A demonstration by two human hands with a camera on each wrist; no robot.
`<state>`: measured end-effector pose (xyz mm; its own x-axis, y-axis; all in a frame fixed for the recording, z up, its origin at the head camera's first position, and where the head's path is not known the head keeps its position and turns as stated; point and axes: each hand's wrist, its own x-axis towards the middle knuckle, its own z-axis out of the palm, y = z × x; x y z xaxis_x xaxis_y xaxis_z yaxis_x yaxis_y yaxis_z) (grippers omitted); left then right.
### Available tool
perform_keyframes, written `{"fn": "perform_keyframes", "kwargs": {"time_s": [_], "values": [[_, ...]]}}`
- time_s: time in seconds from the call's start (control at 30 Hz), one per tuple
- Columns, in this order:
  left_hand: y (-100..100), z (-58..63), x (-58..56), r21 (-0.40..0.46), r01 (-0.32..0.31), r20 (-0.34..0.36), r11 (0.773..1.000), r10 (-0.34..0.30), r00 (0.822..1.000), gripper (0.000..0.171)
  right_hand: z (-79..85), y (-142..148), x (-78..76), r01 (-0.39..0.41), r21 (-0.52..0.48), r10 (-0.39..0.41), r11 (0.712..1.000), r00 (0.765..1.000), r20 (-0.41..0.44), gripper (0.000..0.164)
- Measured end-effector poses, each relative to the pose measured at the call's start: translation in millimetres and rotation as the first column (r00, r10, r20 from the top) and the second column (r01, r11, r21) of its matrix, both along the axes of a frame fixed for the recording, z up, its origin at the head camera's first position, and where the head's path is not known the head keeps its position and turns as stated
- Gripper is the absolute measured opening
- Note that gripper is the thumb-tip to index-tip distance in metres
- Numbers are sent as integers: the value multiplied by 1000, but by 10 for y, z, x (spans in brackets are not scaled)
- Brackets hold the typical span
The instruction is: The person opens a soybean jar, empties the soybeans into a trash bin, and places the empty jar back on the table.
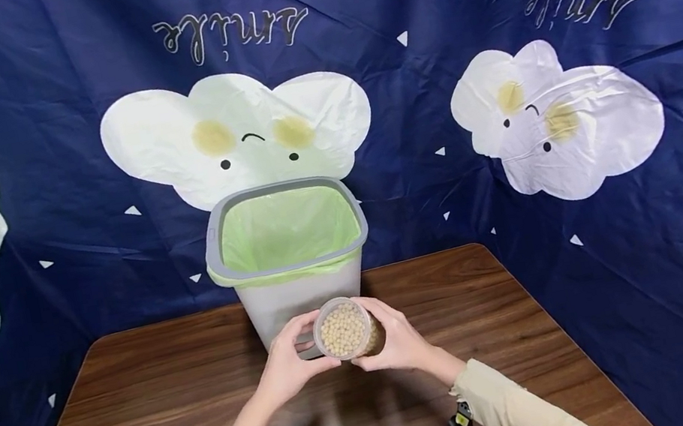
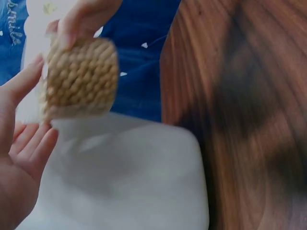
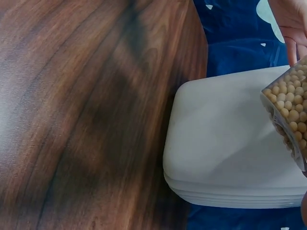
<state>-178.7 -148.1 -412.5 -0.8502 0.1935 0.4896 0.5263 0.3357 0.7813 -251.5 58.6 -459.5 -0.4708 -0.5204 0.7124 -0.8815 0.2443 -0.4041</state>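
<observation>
A clear round jar (image 1: 343, 331) full of pale yellow beans, likely soybeans, is held tilted in front of the bin, its round end facing up toward the head view. My right hand (image 1: 398, 340) grips its side, thumb below and fingers above. At the rim of the round end, the thumb and fingers of my left hand (image 1: 286, 364) pinch the jar from opposite sides. In the left wrist view the jar (image 2: 81, 79) lies nearly sideways and blurred. Whether a lid covers the round end I cannot tell. Part of the jar (image 3: 292, 105) shows in the right wrist view.
A white bin (image 1: 302, 300) with a grey rim and green liner stands at the back edge of the brown wooden table (image 1: 161, 397). Blue cloth (image 1: 411, 102) printed with clouds hangs behind and along the sides.
</observation>
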Motion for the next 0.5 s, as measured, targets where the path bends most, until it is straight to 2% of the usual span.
{"fn": "perform_keyframes", "kwargs": {"time_s": [0.1,0.17,0.27,0.33,0.43,0.5], "values": [[-14,-75,-51,26,5,0,1000,-5,1000,70,106,-9,55,-9,-31,9,999,1000,5,87],[-64,-112,-103,21,18,28,1000,-18,999,71,201,3,117,-22,-26,23,999,1000,9,86],[-160,-128,-185,-37,69,76,997,-66,995,75,338,37,224,-46,4,46,999,999,8,83],[-204,-108,-216,-99,112,85,989,-104,991,76,375,54,263,-65,26,64,998,998,5,82],[-226,-77,-223,-165,157,62,974,-148,987,79,400,56,301,-85,39,85,996,996,3,81],[-216,-82,-212,-158,154,36,975,-150,988,78,390,47,303,-88,36,88,995,996,1,81]]}}
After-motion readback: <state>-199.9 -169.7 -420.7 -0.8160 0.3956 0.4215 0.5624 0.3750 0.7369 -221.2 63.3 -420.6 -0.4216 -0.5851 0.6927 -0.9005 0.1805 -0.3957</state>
